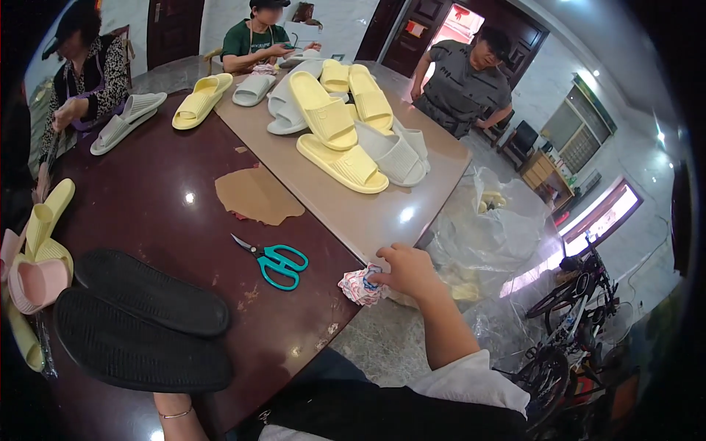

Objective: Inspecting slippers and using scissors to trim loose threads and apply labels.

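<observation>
A pair of black slippers (147,316) is at the lower left, side by side, ridged soles facing up. My left hand is under them; only its wrist with a thin bracelet shows below, and the slippers hide the fingers. They appear to rest in that hand. At the table's near right corner my right hand (404,272) has its fingers curved and apart. Its thumb touches or nearly touches a crumpled bundle of white paper (360,285) with red and blue print. Between the hands lie teal-handled scissors (278,264), blades slightly parted, pointing away to the left.
A piece of brown cardboard (259,195) lies on the dark red table (184,220). Yellow slippers (342,163) and grey slippers (393,153) are heaped farther off. Yellow and pink slippers (40,283) sit at far left. Clear plastic bags (485,228) stand right. Three people are around the table.
</observation>
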A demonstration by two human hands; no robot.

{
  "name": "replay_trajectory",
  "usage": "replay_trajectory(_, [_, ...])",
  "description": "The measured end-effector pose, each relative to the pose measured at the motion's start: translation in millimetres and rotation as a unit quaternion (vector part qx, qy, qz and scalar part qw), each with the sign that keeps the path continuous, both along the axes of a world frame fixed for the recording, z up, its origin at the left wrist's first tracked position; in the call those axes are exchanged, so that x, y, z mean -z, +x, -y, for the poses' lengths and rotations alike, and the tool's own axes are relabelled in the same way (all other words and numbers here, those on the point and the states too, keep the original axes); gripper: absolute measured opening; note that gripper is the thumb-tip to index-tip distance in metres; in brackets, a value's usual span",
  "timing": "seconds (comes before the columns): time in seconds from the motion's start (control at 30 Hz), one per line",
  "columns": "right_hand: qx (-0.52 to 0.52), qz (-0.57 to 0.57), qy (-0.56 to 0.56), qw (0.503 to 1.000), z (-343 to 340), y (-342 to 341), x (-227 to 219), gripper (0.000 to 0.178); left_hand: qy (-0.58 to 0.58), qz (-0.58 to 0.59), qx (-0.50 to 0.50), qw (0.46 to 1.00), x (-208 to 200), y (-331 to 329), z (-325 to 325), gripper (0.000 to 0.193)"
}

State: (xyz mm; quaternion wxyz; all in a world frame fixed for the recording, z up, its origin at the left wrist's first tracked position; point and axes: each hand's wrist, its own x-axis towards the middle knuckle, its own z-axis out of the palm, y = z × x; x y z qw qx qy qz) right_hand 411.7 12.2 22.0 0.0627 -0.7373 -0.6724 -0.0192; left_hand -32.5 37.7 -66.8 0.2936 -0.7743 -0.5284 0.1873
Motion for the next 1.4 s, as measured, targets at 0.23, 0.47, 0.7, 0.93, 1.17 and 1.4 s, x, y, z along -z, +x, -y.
replay_trajectory(0.23, [-0.001,-0.001,-0.157,0.988,-18.1,12.5,6.1,0.043,0.093,-0.383,-0.033,0.918,1.9,3.3,-3.0,0.061])
replay_trajectory(0.47, [0.014,0.013,-0.185,0.983,-26.1,7.9,4.6,0.048,0.175,-0.707,-0.064,0.682,0.1,8.5,-14.7,0.059])
replay_trajectory(0.7, [0.009,-0.002,-0.164,0.986,-21.8,12.2,4.8,0.051,0.226,-0.914,-0.081,0.327,13.8,0.5,-1.4,0.057])
replay_trajectory(0.93, [-0.006,-0.006,-0.165,0.986,-28.7,-10.6,-3.6,0.051,0.204,-0.975,-0.077,-0.037,15.4,-19.0,-1.5,0.055])
replay_trajectory(1.17, [-0.127,-0.031,0.158,0.979,-24.0,-82.3,-5.3,0.028,0.255,-0.934,-0.237,0.086,-15.6,-30.0,1.3,0.059])
replay_trajectory(1.4, [-0.400,-0.438,-0.083,0.801,-48.7,-190.1,-19.1,0.020,0.204,-0.954,-0.216,0.048,-66.9,-42.9,21.6,0.046])
